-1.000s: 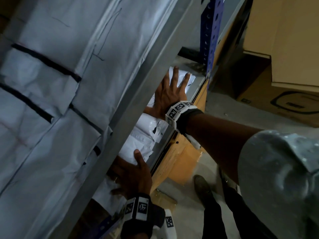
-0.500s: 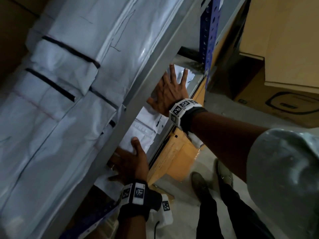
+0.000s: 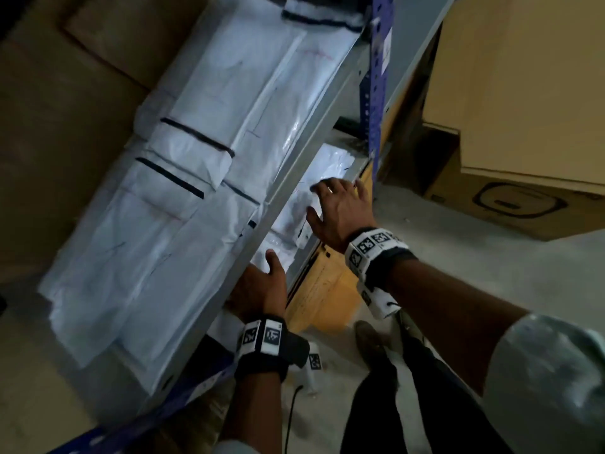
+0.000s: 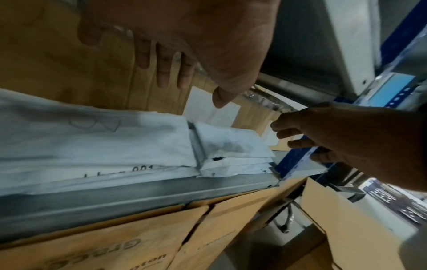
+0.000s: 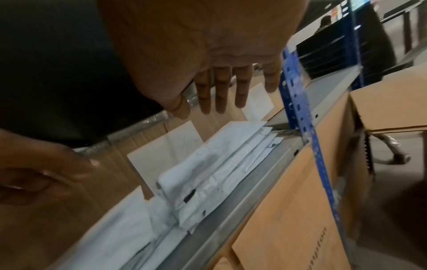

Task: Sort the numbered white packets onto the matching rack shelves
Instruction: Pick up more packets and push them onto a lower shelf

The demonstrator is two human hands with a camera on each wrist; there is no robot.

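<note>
White packets point(image 3: 296, 211) lie stacked on the rack's lower shelf point(image 4: 138, 191), several thin ones point(image 4: 231, 146) beside a large flat one point(image 4: 92, 137). More white packets point(image 3: 196, 191) cover the shelf above. My right hand point(image 3: 340, 204) hovers over the stack near the blue upright, fingers point(image 5: 221, 87) straight and spread, holding nothing. My left hand point(image 3: 258, 283) sits further left at the shelf's front, thumb up. In the head view the upper shelf's edge hides its fingertips. The left wrist view shows its fingers point(image 4: 164, 73) straight above the packets, apart from them.
A blue perforated upright point(image 3: 376, 77) stands just right of my right hand. Brown cardboard boxes point(image 4: 115, 237) fill the space under the lower shelf. Larger cartons point(image 3: 523, 93) sit on the floor to the right. My legs point(image 3: 393, 388) stand close to the rack.
Both hands have lifted off the packets they were pressing and drawn back toward the shelf's front. My head has tipped up, showing more of the upper shelf.
</note>
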